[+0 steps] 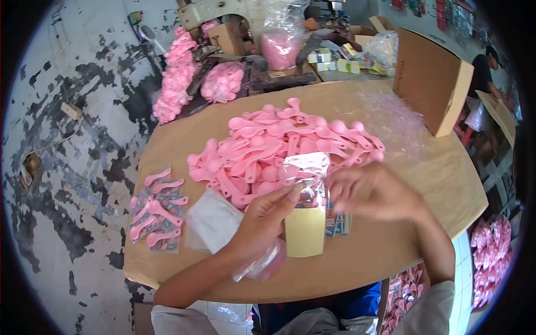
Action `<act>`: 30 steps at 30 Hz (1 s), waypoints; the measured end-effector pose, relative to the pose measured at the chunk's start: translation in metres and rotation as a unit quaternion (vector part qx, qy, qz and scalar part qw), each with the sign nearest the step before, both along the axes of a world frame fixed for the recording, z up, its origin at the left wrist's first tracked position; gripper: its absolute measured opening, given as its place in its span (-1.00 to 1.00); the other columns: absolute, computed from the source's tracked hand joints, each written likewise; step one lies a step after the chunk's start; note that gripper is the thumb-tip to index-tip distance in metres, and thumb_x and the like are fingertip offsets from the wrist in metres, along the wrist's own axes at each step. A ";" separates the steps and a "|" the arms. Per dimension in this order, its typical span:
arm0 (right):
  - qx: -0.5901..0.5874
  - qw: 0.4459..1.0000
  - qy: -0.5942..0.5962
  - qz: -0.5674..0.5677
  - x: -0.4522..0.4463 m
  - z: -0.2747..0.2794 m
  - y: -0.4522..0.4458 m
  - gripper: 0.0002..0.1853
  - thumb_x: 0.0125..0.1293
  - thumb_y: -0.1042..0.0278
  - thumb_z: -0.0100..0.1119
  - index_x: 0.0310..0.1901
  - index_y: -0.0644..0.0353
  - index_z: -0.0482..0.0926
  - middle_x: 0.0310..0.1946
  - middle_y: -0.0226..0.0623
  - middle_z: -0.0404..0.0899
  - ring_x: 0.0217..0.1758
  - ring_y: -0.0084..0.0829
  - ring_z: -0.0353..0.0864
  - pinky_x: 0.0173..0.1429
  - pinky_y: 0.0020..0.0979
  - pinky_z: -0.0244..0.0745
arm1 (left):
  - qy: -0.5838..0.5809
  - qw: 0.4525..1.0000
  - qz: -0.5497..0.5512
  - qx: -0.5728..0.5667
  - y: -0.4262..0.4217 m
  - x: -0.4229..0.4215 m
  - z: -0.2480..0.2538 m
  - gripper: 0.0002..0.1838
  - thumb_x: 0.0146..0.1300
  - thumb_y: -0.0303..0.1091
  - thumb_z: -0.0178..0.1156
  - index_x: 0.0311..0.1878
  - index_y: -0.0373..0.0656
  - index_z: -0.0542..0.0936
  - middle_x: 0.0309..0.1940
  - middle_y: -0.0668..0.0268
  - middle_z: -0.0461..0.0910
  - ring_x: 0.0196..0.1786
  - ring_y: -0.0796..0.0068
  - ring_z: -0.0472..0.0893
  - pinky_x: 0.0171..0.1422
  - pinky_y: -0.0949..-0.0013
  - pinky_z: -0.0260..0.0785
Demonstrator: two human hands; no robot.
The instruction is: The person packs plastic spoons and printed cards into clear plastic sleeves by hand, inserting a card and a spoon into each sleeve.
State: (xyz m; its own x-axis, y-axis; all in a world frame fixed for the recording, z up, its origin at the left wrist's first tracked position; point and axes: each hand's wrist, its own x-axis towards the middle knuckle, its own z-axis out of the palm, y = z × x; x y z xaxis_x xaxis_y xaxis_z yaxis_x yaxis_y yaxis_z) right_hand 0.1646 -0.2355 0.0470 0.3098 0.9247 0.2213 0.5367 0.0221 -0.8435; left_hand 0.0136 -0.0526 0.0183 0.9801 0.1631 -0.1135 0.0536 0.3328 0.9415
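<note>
**Clear bag (306,162) and pale yellow card (305,231), held above the brown-covered table (368,262)**

Through the head camera, I judge the step in hand to be handling at the bag's upper end. The left hand (259,218) has its thumb and fingers closed in a pinch on the left side of the film, just above the card. The right hand (379,190) is raised at the opposite side, its fingers bent; blur leaves me unable to tell whether they grip the film or are only beside it. In my judgement, any next move here calls for a steady left pinch and a light right-hand touch, since thin film creases readily.

The bag is roughly upright, near the table's front edge and in front of the pile of pink spoons (257,151). Its upper film is wrinkled, with bright glare; the card fills the lower part, plain and matte on the face toward me. Blue printed cards (338,224) lie partly behind it. I cannot tell whether the bag's mouth is open.
</note>
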 end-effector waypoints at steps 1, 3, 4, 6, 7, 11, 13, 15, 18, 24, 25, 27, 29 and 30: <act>-0.007 1.000 0.005 -0.006 -0.008 -0.006 0.006 -0.79 0.29 0.38 0.28 -0.09 0.28 0.61 -0.35 -0.32 0.68 -0.30 -0.58 0.64 -0.15 -0.49 0.53 | 0.000 1.000 0.002 0.002 0.000 0.000 -0.001 -0.56 0.52 -0.19 -0.06 0.30 -0.28 0.41 0.09 0.22 0.55 0.07 0.47 0.59 0.12 0.34 0.53; -0.026 0.999 0.013 -0.023 -0.016 -0.017 0.015 -0.78 0.31 0.40 0.28 -0.07 0.28 0.60 -0.35 -0.35 0.68 -0.30 -0.62 0.63 -0.14 -0.52 0.53 | 0.012 1.000 -0.007 0.002 0.006 0.001 -0.006 -0.56 0.53 -0.20 -0.08 0.31 -0.28 0.38 0.15 0.20 0.52 0.12 0.47 0.57 0.18 0.33 0.51; -0.002 0.999 0.043 -0.023 -0.017 -0.023 0.017 -0.78 0.31 0.41 0.28 -0.06 0.28 0.60 -0.35 -0.36 0.68 -0.30 -0.63 0.62 -0.15 -0.52 0.54 | 0.003 1.000 -0.008 -0.003 0.007 0.000 -0.005 -0.56 0.53 -0.20 -0.09 0.32 -0.28 0.38 0.14 0.21 0.52 0.12 0.48 0.57 0.18 0.34 0.51; 0.043 0.993 0.103 -0.028 -0.015 -0.034 0.019 -0.77 0.32 0.43 0.27 -0.03 0.28 0.60 -0.34 -0.39 0.69 -0.31 -0.65 0.61 -0.15 -0.54 0.54 | -0.015 1.000 -0.013 -0.015 0.006 0.001 -0.003 -0.56 0.54 -0.20 -0.10 0.32 -0.28 0.38 0.13 0.22 0.52 0.11 0.51 0.57 0.18 0.36 0.50; 0.040 0.993 0.114 -0.006 -0.011 -0.036 0.020 -0.76 0.32 0.43 0.27 0.00 0.28 0.60 -0.34 -0.39 0.69 -0.30 -0.66 0.61 -0.15 -0.54 0.54 | -0.015 1.000 -0.017 -0.001 0.007 0.002 -0.004 -0.56 0.54 -0.20 -0.10 0.32 -0.28 0.38 0.13 0.23 0.53 0.11 0.51 0.57 0.18 0.37 0.50; 0.064 0.986 0.151 0.009 -0.009 -0.039 0.020 -0.72 0.34 0.43 0.25 0.05 0.28 0.60 -0.35 -0.39 0.69 -0.27 -0.67 0.60 -0.13 -0.55 0.55 | 0.001 1.000 -0.014 0.012 0.007 0.000 -0.008 -0.57 0.54 -0.20 -0.10 0.30 -0.28 0.39 0.11 0.24 0.54 0.11 0.52 0.56 0.19 0.39 0.48; 0.058 0.984 0.167 -0.015 -0.010 -0.038 0.019 -0.73 0.35 0.42 0.24 0.04 0.29 0.61 -0.32 -0.37 0.69 -0.24 -0.67 0.61 -0.11 -0.54 0.56 | 0.011 1.000 -0.015 -0.007 0.007 0.000 -0.007 -0.59 0.53 -0.22 -0.08 0.29 -0.28 0.40 0.10 0.24 0.54 0.11 0.53 0.56 0.20 0.39 0.47; 0.015 0.981 0.190 -0.030 -0.006 -0.037 0.018 -0.75 0.36 0.41 0.24 0.01 0.30 0.63 -0.28 -0.34 0.71 -0.21 -0.66 0.62 -0.07 -0.53 0.57 | 0.020 0.999 -0.026 -0.029 0.009 0.003 -0.005 -0.62 0.53 -0.27 -0.07 0.27 -0.27 0.41 0.10 0.23 0.55 0.12 0.53 0.56 0.20 0.39 0.47; 0.073 0.988 0.134 -0.027 -0.003 -0.036 0.018 -0.76 0.37 0.42 0.21 0.00 0.31 0.65 -0.21 -0.28 0.72 -0.16 -0.63 0.63 -0.04 -0.49 0.58 | -0.015 0.994 -0.025 0.109 0.009 0.004 -0.001 -0.65 0.52 -0.32 -0.03 0.25 -0.27 0.44 -0.09 0.32 0.60 -0.10 0.69 0.55 -0.04 0.55 0.41; 0.142 0.990 -0.007 -0.019 0.003 -0.040 0.019 -0.72 0.26 0.64 0.11 -0.01 0.31 0.66 -0.21 -0.16 0.73 -0.16 -0.57 0.68 -0.01 -0.51 0.56 | -0.093 0.970 -0.054 0.220 0.020 0.006 -0.003 -0.72 0.49 -0.40 -0.01 0.18 -0.23 0.48 -0.10 0.32 0.61 -0.14 0.67 0.56 -0.08 0.51 0.41; 0.148 0.989 -0.005 -0.009 0.005 -0.041 0.019 -0.69 0.23 0.66 0.10 -0.01 0.30 0.66 -0.22 -0.16 0.73 -0.17 -0.56 0.69 -0.03 -0.51 0.56 | -0.093 0.969 -0.059 0.221 0.022 0.007 -0.003 -0.73 0.49 -0.40 -0.01 0.17 -0.23 0.48 -0.10 0.33 0.61 -0.15 0.68 0.56 -0.08 0.51 0.41; 0.159 0.987 -0.001 0.011 0.009 -0.042 0.018 -0.65 0.16 0.71 0.08 -0.03 0.29 0.68 -0.26 -0.15 0.73 -0.20 -0.56 0.69 -0.06 -0.51 0.56 | -0.095 0.968 -0.068 0.223 0.025 0.007 -0.003 -0.75 0.49 -0.41 -0.01 0.14 -0.23 0.50 -0.10 0.35 0.62 -0.17 0.69 0.56 -0.09 0.52 0.41; 0.168 0.986 -0.004 0.020 0.011 -0.044 0.017 -0.64 0.13 0.73 0.09 -0.06 0.27 0.69 -0.30 -0.17 0.73 -0.26 -0.55 0.68 -0.12 -0.49 0.55 | -0.096 0.950 -0.076 0.286 0.030 0.007 -0.002 -0.77 0.46 -0.41 0.03 0.10 -0.22 0.52 0.00 0.27 0.61 0.00 0.56 0.59 -0.01 0.49 0.50; 0.172 0.985 -0.006 0.025 0.013 -0.045 0.017 -0.64 0.11 0.73 0.09 -0.07 0.26 0.70 -0.32 -0.18 0.73 -0.29 -0.54 0.68 -0.15 -0.49 0.55 | -0.097 0.940 -0.080 0.317 0.031 0.007 -0.003 -0.79 0.45 -0.41 0.04 0.07 -0.21 0.54 0.05 0.22 0.60 0.08 0.50 0.60 0.02 0.47 0.55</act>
